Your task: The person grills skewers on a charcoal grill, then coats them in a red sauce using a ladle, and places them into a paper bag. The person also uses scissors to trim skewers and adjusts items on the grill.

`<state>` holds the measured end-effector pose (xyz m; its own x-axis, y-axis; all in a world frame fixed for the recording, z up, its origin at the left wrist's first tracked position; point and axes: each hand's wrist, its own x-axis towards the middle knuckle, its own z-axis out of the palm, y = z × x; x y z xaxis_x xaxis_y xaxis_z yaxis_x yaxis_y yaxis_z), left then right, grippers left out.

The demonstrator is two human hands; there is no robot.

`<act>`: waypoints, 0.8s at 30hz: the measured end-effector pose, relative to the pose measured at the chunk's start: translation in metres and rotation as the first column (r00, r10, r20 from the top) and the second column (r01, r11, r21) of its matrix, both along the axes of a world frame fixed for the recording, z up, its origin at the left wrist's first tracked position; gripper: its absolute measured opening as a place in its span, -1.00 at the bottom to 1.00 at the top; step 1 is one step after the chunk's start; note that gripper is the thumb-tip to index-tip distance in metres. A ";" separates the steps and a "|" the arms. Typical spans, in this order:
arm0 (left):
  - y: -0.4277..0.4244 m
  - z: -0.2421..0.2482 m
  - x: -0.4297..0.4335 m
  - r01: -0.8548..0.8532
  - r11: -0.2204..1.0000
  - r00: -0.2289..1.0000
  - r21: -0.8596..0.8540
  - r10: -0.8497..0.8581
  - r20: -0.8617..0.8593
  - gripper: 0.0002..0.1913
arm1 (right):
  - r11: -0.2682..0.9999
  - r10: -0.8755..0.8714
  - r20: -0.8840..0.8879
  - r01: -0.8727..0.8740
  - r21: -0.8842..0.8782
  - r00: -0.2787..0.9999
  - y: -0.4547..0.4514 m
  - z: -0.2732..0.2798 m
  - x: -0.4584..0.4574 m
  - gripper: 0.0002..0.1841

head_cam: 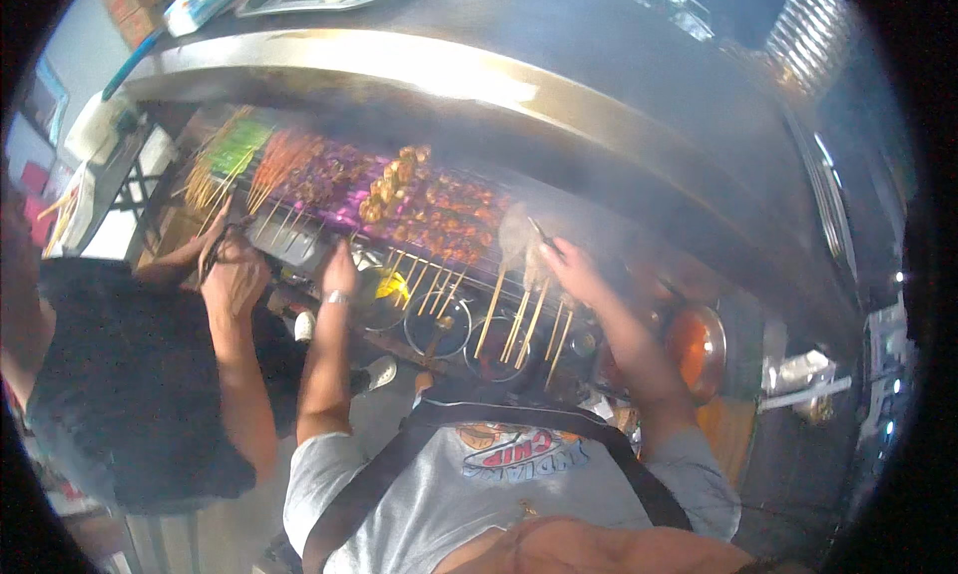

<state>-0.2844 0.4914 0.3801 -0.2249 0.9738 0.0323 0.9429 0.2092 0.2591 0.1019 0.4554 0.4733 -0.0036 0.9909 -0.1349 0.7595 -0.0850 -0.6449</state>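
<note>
Across a long charcoal grill (pixel 486 263) lie rows of skewers in smoke. My right hand (pixel 576 274) grips a thin tool with a metal tip (pixel 534 228), its kind unclear, over pale flat pieces of food on skewers (pixel 516 237). Their wooden sticks point toward me over the grill's front edge. At that edge my left hand (pixel 340 271) is blurred, wearing a metal band at the wrist; whether it grips a stick is hidden. Between my hands are browned meat skewers (pixel 449 233) and a bunch of rounder pieces on skewers (pixel 393 185).
Left of me, a co-worker in a dark shirt (pixel 142 387) has both hands near green vegetable skewers (pixel 238 146). Round bowls (pixel 438 327) stand below the grill front. A bowl of orange-red sauce (pixel 692 349) sits at right. A metal hood edge (pixel 374 54) curves behind the grill.
</note>
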 end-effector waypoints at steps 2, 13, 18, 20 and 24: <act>-0.023 0.007 0.009 0.115 0.991 0.991 0.069 -0.110 -0.074 -0.75 | 0.997 -0.007 -0.091 0.000 -0.077 0.996 0.011 0.005 -0.004 -0.37; -0.069 0.041 0.054 0.421 0.829 0.905 0.369 -0.412 -0.108 -0.72 | 0.994 0.032 -0.023 -0.029 0.101 0.999 0.029 0.011 -0.008 -0.41; -0.068 0.042 0.058 0.450 0.817 0.893 0.360 -0.426 -0.148 -0.65 | 0.994 0.088 -0.036 -0.085 0.064 0.996 0.018 0.032 -0.006 -0.36; -0.066 0.043 0.059 0.466 0.812 0.884 0.352 -0.439 -0.160 -0.64 | 0.991 0.103 0.065 -0.108 0.077 0.993 0.012 0.042 -0.003 -0.40; -0.062 0.044 0.058 0.486 0.806 0.874 0.339 -0.460 -0.159 -0.62 | 0.994 0.105 0.084 -0.103 -0.032 0.991 0.010 0.049 0.007 -0.46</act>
<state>-0.2265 0.4296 0.4239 0.2757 0.8762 0.3954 0.9182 -0.3618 0.1615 0.1091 0.4652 0.5225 -0.0934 0.9817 -0.1659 0.8176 -0.0195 -0.5755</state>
